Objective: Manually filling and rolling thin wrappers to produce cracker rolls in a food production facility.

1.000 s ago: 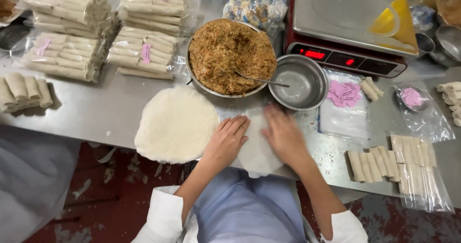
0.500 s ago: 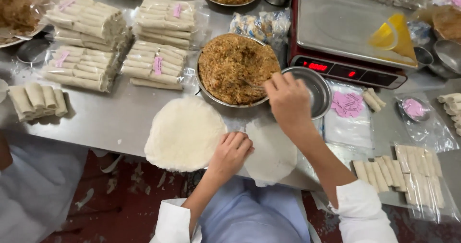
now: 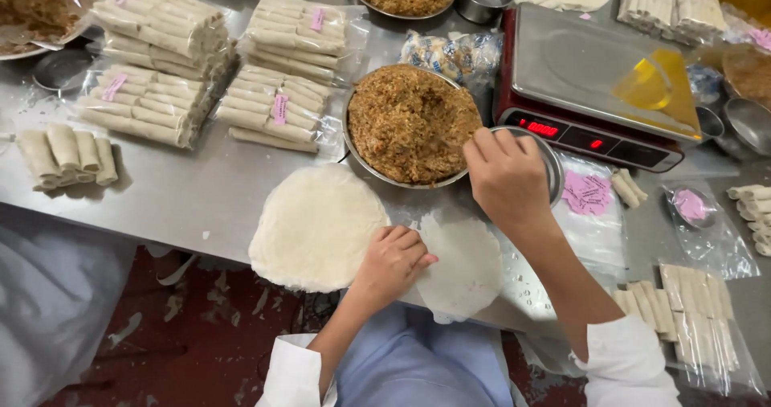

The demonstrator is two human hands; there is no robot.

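Stack of round wrappers: at 9 o'clock of left hand, on steel table.
Left hand: fingers curled together, tips pressing single wrapper at its 9 o'clock edge.
Bowl of brown filling: at 12 o'clock of single wrapper.
Right hand: closed on a utensil handle at bowl's 3 o'clock rim.
Red scale: at 1 o'clock.

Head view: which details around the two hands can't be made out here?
- Right hand: whatever it holds over the filling bowl is hidden by its own back.
- Small metal bowl: contents covered by that hand.
- Single wrapper: near edge merges with the table edge; left hand covers its left rim.
- Bagged rolls: cut by the frame's right edge.
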